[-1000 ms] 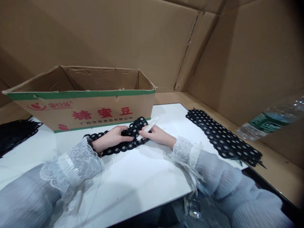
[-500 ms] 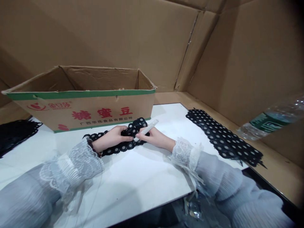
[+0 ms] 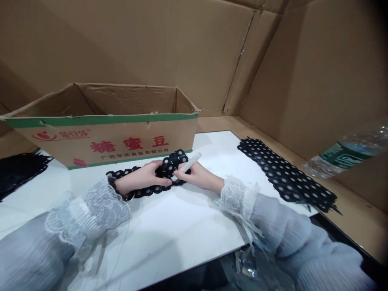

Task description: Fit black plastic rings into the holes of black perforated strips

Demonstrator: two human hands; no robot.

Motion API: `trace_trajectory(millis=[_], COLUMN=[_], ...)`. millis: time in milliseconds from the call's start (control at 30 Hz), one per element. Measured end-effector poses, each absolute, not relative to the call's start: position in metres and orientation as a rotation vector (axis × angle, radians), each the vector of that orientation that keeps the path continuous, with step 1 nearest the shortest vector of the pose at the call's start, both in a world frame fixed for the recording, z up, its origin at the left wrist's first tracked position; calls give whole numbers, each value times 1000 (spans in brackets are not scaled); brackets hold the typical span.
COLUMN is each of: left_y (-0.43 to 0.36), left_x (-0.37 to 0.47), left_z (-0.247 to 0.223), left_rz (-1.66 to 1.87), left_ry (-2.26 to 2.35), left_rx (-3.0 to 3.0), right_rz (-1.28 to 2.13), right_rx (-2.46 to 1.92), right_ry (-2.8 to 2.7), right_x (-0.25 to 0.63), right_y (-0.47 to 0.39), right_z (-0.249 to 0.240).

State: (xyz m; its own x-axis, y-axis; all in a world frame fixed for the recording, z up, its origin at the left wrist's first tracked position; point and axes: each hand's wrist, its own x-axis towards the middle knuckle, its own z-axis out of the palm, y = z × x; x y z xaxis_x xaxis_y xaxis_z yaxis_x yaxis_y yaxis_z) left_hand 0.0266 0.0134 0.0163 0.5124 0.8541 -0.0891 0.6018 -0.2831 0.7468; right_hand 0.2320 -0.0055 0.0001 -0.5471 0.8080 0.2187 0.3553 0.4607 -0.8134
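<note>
A black sheet of joined rings with pale round centres (image 3: pixel 173 161) lies on the white board in front of the box, its far right end bent up. My left hand (image 3: pixel 145 176) grips this sheet, thumb at the near side and fingers over the far side; the fingertips are partly hidden. In my right hand (image 3: pixel 194 173) is a slim white pen-like stick (image 3: pixel 191 161), pinched between thumb and fingers. Its lower tip points at the sheet near my left thumb, and I cannot tell whether it touches.
An open cardboard box (image 3: pixel 145 137) stands behind my hands. Another black dotted sheet (image 3: pixel 285 173) lies at the right, near a clear plastic bottle (image 3: pixel 342 155) with a green label. A black pile (image 3: pixel 21 173) is at the far left. Cardboard walls (image 3: pixel 151 40) enclose the back and right.
My left thumb has moved slightly down and away from the fingers, showing more of the black sheet. My right hand and the white stick are almost unmoved.
</note>
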Motion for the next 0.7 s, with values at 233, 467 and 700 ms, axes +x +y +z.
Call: trace_trajectory(millis=[233,467,700], left_y=[18,18,20], left_x=[18,17,15], left_z=[21,15,12], left_rz=[247,282,295], left_ry=[1054,1043,1078], left_rx=[2181,2278,2261], right_rz=[1062,1011,955], right_rx=[-1058,-1104,-1088], right_ry=[-2029,-2054,-2079], right_x=[239,247,251], right_y=[2,7,10], right_z=[3,8,7])
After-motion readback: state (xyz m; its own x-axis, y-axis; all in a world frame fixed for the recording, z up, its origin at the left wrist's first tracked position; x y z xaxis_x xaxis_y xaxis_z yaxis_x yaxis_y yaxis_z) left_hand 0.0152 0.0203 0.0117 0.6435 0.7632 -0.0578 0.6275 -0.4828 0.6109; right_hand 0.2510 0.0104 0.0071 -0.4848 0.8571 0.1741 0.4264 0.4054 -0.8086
